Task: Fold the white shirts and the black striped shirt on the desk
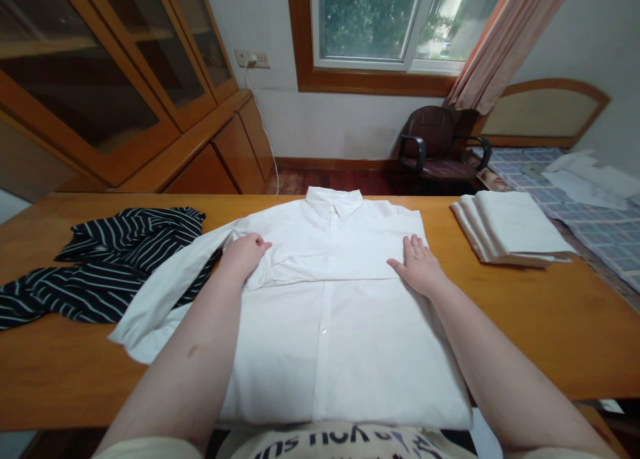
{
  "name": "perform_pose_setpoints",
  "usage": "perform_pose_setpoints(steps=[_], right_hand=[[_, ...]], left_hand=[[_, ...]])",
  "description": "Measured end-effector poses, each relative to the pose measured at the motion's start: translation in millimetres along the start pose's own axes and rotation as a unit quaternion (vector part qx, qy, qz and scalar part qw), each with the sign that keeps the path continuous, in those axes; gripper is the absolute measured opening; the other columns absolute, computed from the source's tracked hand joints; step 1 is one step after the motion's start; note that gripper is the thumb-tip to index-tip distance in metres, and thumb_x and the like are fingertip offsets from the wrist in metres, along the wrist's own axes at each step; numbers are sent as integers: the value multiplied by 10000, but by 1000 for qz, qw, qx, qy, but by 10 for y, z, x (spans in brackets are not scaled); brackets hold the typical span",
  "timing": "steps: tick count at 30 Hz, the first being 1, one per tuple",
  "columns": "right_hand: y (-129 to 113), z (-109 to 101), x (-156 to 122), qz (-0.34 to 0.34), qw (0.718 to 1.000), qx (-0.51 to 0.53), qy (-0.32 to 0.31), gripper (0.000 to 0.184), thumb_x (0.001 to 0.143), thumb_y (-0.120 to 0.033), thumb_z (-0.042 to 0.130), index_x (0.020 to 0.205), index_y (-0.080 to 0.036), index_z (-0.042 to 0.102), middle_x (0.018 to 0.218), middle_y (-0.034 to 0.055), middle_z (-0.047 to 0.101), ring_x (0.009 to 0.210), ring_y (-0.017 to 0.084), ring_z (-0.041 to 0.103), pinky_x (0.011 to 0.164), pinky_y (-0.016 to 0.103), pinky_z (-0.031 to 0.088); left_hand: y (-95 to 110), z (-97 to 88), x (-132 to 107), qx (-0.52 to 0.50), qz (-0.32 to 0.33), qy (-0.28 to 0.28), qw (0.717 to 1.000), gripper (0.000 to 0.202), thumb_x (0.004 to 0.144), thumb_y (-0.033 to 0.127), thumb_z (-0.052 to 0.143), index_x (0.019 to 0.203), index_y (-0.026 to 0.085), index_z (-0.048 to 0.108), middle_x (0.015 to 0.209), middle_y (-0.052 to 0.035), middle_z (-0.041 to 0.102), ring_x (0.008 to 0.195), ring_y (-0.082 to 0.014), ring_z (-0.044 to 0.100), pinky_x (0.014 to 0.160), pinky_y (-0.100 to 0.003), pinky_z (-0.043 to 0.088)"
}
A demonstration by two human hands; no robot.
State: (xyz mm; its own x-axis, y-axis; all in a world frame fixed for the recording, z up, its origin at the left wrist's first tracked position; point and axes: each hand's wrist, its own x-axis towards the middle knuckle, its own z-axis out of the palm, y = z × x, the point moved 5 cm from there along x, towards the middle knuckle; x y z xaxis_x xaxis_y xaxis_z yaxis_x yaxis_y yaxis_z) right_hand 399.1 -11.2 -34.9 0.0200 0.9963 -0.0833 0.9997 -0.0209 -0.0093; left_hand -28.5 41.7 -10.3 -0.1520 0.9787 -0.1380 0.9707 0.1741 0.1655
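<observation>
A white button-up shirt [330, 312] lies front up on the wooden table [550, 312], collar at the far side. Its right sleeve is folded across the chest. Its left sleeve [160, 299] trails off toward the left. My left hand [245, 253] rests on the shirt near the left shoulder, fingers curled and pressing the cloth. My right hand [419, 264] lies flat on the shirt's right side, fingers stretched out and holding nothing.
A black-and-white striped garment [100, 265] lies crumpled on the table's left. A stack of folded white cloth [510, 229] sits at the right. Beyond the table are wooden cabinets [125, 99], a dark armchair [435, 145] and a bed [575, 192].
</observation>
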Motion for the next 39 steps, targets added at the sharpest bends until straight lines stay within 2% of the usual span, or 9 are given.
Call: perform_pose_setpoints(steps=[5, 20, 23, 26, 29, 32, 35, 37, 39], right_hand=[[119, 18, 15, 45, 999, 1, -5, 936, 850, -677, 277, 1445, 42, 210, 1510, 251, 183, 1405, 324, 155, 1123, 432, 178], [90, -39, 304, 24, 999, 25, 20, 902, 843, -703, 227, 1467, -53, 215, 1529, 190, 179, 1414, 284, 139, 1109, 522, 137], [81, -55, 325, 27, 999, 23, 13, 887, 849, -692, 229, 1470, -59, 213, 1530, 188, 174, 1413, 283, 142, 1110, 523, 133], [51, -85, 307, 29, 999, 11, 11, 873, 859, -673, 245, 1464, -44, 222, 1526, 208, 172, 1410, 314, 133, 1103, 554, 104], [-129, -175, 249, 11, 999, -7, 45, 797, 885, -608, 290, 1456, -55, 254, 1528, 221, 151, 1410, 358, 80, 1080, 609, 45], [-568, -249, 168, -93, 994, 15, 57, 745, 897, -568, 329, 1464, -92, 249, 1543, 190, 124, 1420, 320, 63, 1105, 547, 68], [-1009, -219, 137, -192, 979, 70, -3, 741, 902, -588, 308, 1482, -137, 214, 1551, 150, 130, 1421, 285, 108, 1115, 472, 146], [-1119, -178, 197, -198, 977, 79, -25, 717, 909, -593, 277, 1482, -165, 227, 1551, 120, 153, 1422, 263, 120, 1120, 455, 140], [-1034, -137, 319, -155, 985, 73, -25, 698, 910, -595, 261, 1480, -193, 238, 1551, 89, 172, 1420, 251, 128, 1125, 456, 116]], left_hand=[[-3, 15, 14, 3, 3, 4, 1000, 320, 792, 511, 470, 819, 228, 616, 830, -82, 700, 809, -270, 635, 687, -332, 435], [5, 9, 156, 23, 4, -21, 1000, 336, 851, 485, 401, 882, 218, 602, 901, -96, 697, 867, -271, 632, 738, -344, 434], [120, -15, 123, 63, 1, -39, 997, 366, 869, 439, 387, 1005, 174, 599, 1048, -167, 663, 970, -328, 610, 804, -415, 437], [378, -98, -31, 83, 21, 42, 995, 431, 851, 411, 449, 1146, 120, 565, 1224, -224, 570, 1153, -380, 503, 927, -489, 383], [757, -58, -283, 66, 122, 139, 980, 527, 884, 412, 415, 1307, 102, 466, 1434, -191, 392, 1336, -331, 318, 1080, -450, 248], [1029, 215, -467, 64, 217, 91, 970, 588, 911, 445, 356, 1402, 120, 370, 1512, -130, 282, 1398, -284, 212, 1127, -439, 172], [1095, 418, -528, 73, 247, 44, 965, 608, 922, 456, 321, 1443, 144, 307, 1519, -100, 270, 1403, -255, 213, 1135, -449, 158], [1073, 454, -523, 74, 246, 35, 966, 620, 923, 468, 310, 1455, 151, 285, 1523, -92, 256, 1404, -244, 215, 1134, -446, 167], [1046, 448, -510, 72, 244, 28, 967, 624, 923, 475, 302, 1459, 156, 279, 1526, -84, 245, 1405, -239, 213, 1132, -439, 175]])
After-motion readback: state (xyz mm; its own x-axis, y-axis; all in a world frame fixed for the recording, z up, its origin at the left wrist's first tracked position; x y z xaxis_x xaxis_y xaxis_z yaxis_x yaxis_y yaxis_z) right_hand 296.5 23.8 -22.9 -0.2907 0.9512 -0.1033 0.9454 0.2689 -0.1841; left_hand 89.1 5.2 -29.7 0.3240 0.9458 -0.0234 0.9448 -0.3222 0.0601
